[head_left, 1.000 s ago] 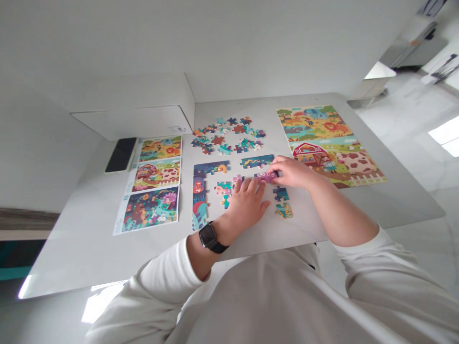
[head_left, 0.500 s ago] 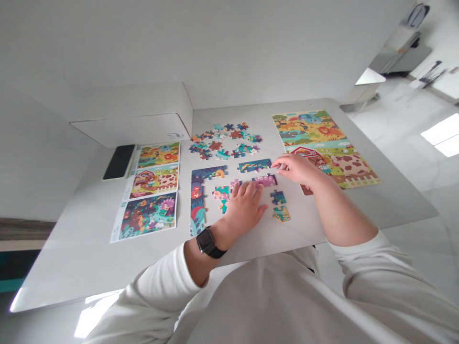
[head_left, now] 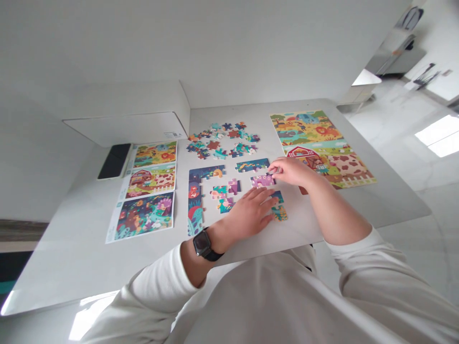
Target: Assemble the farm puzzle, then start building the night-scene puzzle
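Note:
My left hand (head_left: 253, 212) lies palm down with its fingers spread, partly over two joined teal and yellow jigsaw pieces (head_left: 280, 213). My right hand (head_left: 291, 170) is loosely bent, its fingertips beside the right ends of a dark blue puzzle strip (head_left: 253, 165) and a purple pair of joined pieces (head_left: 263, 180). No piece shows lifted in it. An L-shaped joined border section (head_left: 195, 191) lies left of my left hand. Between them are a pink and teal cluster (head_left: 219, 192), a purple piece (head_left: 234, 186) and a teal piece group (head_left: 225, 205).
Loose jigsaw pieces (head_left: 213, 145) are heaped at the back. Two assembled puzzles, safari (head_left: 304, 126) and farm (head_left: 347, 162), lie at the right. A picture sheet (head_left: 143, 215), a phone (head_left: 114, 161) and a white box (head_left: 129, 126) are at the left.
My left hand has slid right and toward me, uncovering the purple piece and purple pair. My right hand has shifted slightly toward the purple pair. The view has moved a little.

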Motion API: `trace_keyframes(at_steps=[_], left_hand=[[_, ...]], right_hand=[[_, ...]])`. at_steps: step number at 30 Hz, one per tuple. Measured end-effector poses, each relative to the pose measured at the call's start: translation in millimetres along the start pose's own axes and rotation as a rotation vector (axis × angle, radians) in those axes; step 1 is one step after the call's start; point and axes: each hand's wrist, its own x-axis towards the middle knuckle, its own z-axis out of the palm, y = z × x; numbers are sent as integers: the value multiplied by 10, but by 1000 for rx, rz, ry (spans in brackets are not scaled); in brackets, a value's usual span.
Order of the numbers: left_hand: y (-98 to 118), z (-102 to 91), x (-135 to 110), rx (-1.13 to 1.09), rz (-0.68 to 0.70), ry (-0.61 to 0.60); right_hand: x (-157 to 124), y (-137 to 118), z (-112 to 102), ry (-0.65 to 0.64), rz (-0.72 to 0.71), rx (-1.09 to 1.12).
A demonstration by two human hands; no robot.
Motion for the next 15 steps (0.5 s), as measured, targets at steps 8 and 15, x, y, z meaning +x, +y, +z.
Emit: trace_keyframes(at_steps=[8, 15], left_hand=[[91, 30, -28, -36, 158, -162], [128, 11, -33, -1, 163, -113]], right_hand=[[15, -53, 25, -32, -27, 84], [11, -42, 43, 15, -38, 86]])
